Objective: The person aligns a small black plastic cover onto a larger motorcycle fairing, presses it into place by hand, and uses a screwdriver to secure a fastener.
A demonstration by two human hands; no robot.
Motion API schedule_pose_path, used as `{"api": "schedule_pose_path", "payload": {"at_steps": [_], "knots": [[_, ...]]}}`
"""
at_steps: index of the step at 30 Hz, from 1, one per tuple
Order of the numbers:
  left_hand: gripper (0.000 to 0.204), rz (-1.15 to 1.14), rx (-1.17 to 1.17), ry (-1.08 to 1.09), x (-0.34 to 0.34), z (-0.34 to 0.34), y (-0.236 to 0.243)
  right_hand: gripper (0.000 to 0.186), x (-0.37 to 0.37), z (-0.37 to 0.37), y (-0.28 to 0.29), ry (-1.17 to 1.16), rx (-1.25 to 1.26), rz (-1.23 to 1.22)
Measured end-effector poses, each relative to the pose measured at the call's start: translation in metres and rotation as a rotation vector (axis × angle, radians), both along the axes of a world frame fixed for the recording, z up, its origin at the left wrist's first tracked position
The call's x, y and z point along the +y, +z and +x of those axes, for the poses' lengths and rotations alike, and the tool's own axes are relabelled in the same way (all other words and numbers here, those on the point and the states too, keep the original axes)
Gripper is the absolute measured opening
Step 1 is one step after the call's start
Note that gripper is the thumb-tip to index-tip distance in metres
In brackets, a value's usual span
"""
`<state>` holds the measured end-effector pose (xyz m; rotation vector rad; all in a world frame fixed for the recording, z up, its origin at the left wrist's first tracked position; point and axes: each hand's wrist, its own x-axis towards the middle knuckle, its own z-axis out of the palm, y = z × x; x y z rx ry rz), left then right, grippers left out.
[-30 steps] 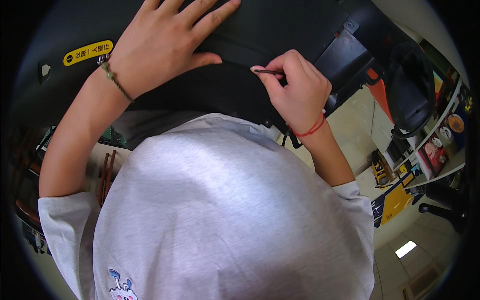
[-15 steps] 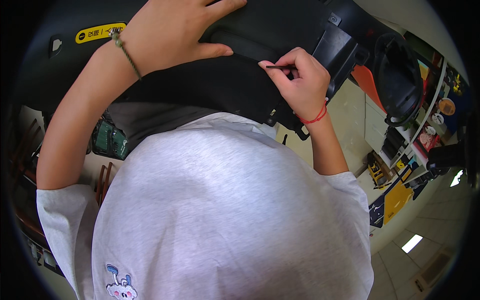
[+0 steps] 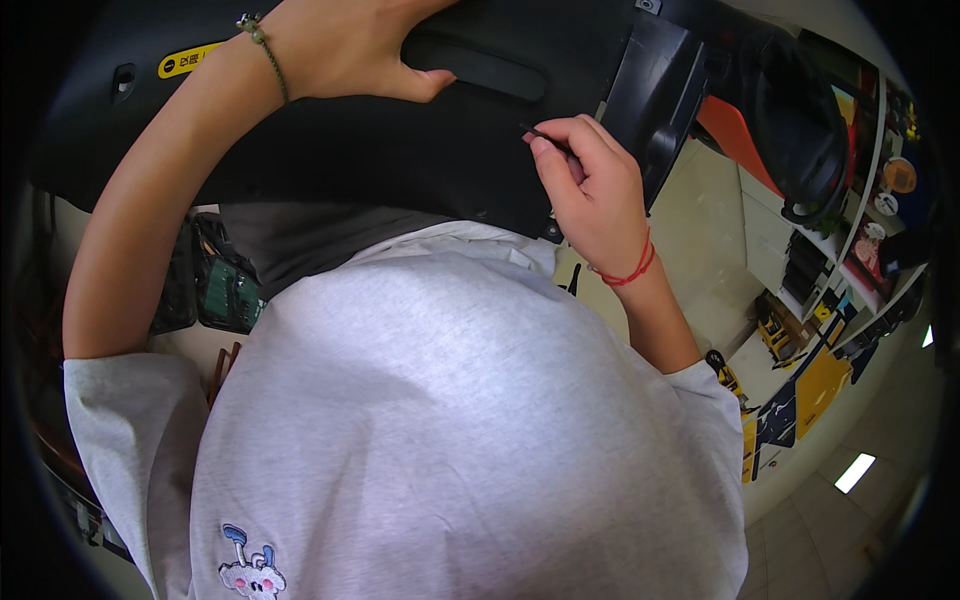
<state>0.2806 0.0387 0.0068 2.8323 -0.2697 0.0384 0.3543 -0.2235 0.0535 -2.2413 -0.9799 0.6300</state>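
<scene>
A large black plastic body panel (image 3: 350,150) spans the top of the view, with an oblong inset (image 3: 490,72) in its upper face. My left hand (image 3: 365,50) rests on the panel left of that inset. Its thumb is stretched out toward the inset, and the other fingers run past the upper edge of the picture. Below and right of the inset, my right hand (image 3: 595,180) pinches a thin black stick (image 3: 535,131) between thumb and fingers. The tip of the stick points up and left, over the panel; whether it touches I cannot tell.
A yellow label (image 3: 185,62) is stuck on the panel's left part. At right are an orange part (image 3: 738,140) and a round black part (image 3: 795,130). An opened green tool case (image 3: 230,292) lies below left. Shelves with tools (image 3: 775,330) stand far right.
My right hand has drawn back toward me from the inset, and the stick now tilts instead of lying level. The view has shifted, and more of the inset shows. My left hand stays on the panel.
</scene>
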Motion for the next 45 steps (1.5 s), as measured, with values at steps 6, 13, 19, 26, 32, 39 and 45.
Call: {"api": "schedule_pose_path", "payload": {"at_steps": [6,13,19,26,32,39,45], "knots": [[0.084,-0.022,-0.004,0.006,-0.001,-0.004,-0.001,0.009,0.011,-0.017,-0.006,-0.157,-0.081,-0.03],[0.083,-0.036,0.012,0.002,-0.009,0.005,0.009,0.008,0.014,-0.017,-0.007,-0.277,0.135,0.005],[0.083,0.006,0.02,-0.035,-0.006,0.015,0.011,0.008,0.012,-0.021,-0.002,-0.381,0.099,0.002],[0.085,-0.002,0.026,-0.092,0.001,0.023,0.019,0.01,0.013,-0.027,-0.01,-0.453,0.035,0.045],[0.087,0.014,-0.018,-0.088,0.005,0.021,0.013,0.01,0.02,-0.028,-0.007,-0.446,0.042,0.004],[0.087,0.006,-0.02,-0.072,0.008,0.018,0.012,0.017,0.025,-0.025,0.003,-0.38,0.016,-0.178],[0.087,-0.011,-0.014,-0.063,0.007,0.014,0.018,0.019,0.027,-0.033,0.01,-0.207,-0.252,-0.155]]}}
